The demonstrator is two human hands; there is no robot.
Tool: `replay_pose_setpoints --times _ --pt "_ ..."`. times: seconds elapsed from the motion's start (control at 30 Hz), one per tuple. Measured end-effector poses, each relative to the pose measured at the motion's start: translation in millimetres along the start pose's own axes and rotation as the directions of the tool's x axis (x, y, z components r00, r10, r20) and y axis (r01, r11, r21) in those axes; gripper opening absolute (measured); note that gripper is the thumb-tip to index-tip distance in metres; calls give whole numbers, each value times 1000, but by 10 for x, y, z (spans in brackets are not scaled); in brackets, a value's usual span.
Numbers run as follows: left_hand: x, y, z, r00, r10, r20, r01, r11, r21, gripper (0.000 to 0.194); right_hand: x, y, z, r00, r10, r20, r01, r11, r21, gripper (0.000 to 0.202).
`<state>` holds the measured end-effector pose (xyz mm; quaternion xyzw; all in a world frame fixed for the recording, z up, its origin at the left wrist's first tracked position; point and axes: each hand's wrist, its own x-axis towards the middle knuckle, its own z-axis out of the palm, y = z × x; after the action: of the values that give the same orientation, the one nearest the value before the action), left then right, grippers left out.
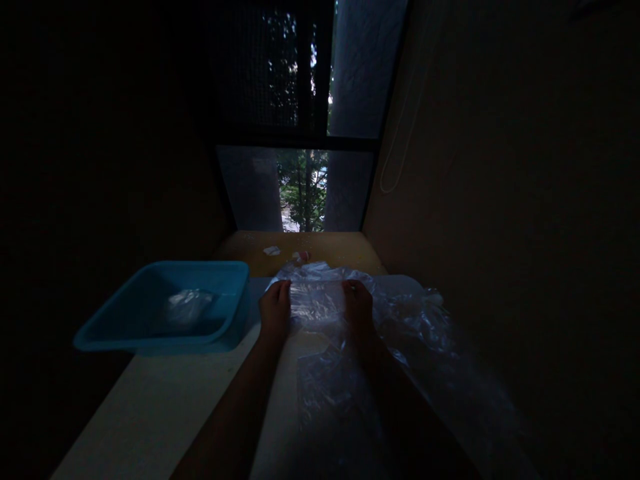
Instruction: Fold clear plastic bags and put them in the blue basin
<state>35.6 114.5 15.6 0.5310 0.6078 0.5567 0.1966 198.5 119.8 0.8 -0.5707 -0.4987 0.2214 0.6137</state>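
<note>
A clear plastic bag (317, 303) is stretched between my two hands above the pale table. My left hand (276, 308) is closed on its left edge, with the thumb and fingers pressed together. On the right edge, my right hand (358, 307) grips the same plastic. More crumpled clear plastic (415, 317) lies behind and to the right of my right hand, and a flat clear sheet (330, 390) rests on the table between my forearms. The scene is dark, so where one plastic piece ends and another begins is hard to tell.
On the left of the table (165, 387) stands a blue basin (235, 320) with a crumpled clear bag (187, 305) inside. A white scrap (272, 251) and a small reddish item (304, 255) lie on the sill (350, 247) below the window. A cord loop (395, 183) hangs at right.
</note>
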Motion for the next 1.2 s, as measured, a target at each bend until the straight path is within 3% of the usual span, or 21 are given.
replay_pose_setpoints --times 0.57,0.7,0.87,0.97,1.03,1.2 --pt "-16 36 -8 999 -55 0 54 988 -144 24 25 31 -9 1000 26 -10 -25 998 61 25" --pt "-8 55 -26 970 -235 67 243 891 -384 29 52 29 -41 996 82 -29 -79 993 93 29" --pt "82 7 -12 928 -324 184 368 721 -587 34 70 22 -45 994 110 -13 -108 986 130 29" --pt "121 21 -44 879 -323 350 477 610 -633 43 68 -7 -52 991 132 -4 -130 978 163 29" --pt "114 58 -86 823 -285 492 558 569 -603 52 64 -35 -70 992 124 35 -128 975 184 27" --pt "40 120 -141 613 -209 761 722 538 -434 57 54 -98 -119 981 105 165 -140 967 215 23"
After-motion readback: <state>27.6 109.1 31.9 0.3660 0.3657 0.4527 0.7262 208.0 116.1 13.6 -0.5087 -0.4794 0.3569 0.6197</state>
